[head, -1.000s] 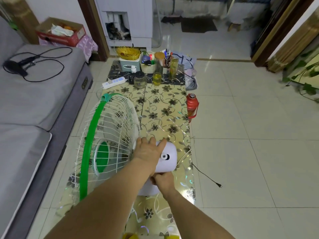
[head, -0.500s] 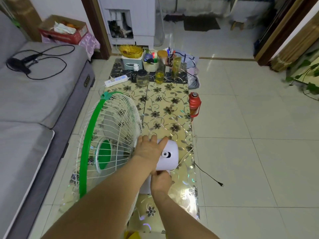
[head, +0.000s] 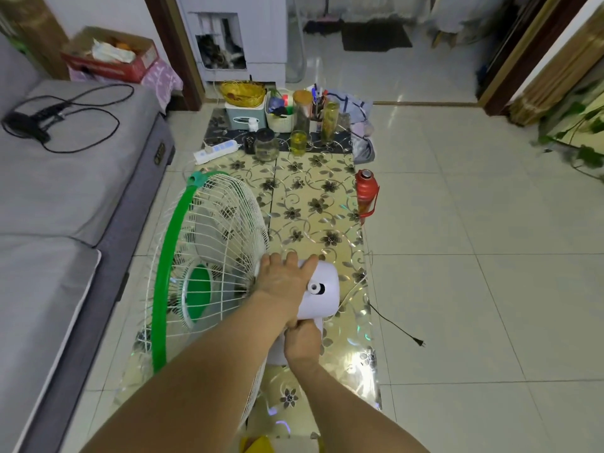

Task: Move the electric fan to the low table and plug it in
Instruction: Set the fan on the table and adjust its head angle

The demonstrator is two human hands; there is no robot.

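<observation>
The electric fan (head: 209, 256) has a white wire cage with a green rim and a white motor housing. It sits over the near half of the low table (head: 313, 204), which has a shiny floral top. My left hand (head: 282, 281) grips the top of the motor housing. My right hand (head: 302, 343) holds the fan's neck just below it. The fan's black cord runs off the table's right edge, and its plug (head: 419, 342) lies on the floor tiles. A white power strip (head: 215, 151) lies at the table's far left.
A grey sofa (head: 65, 204) runs along the left, with a black hair dryer and cord on it. Jars, baskets and a pen holder crowd the table's far end. A red thermos (head: 366, 192) stands by the table's right edge. Tiled floor spreads to the right.
The view has tilted and shifted slightly. Both hands keep the same hold on the fan, which has barely moved over the table.
</observation>
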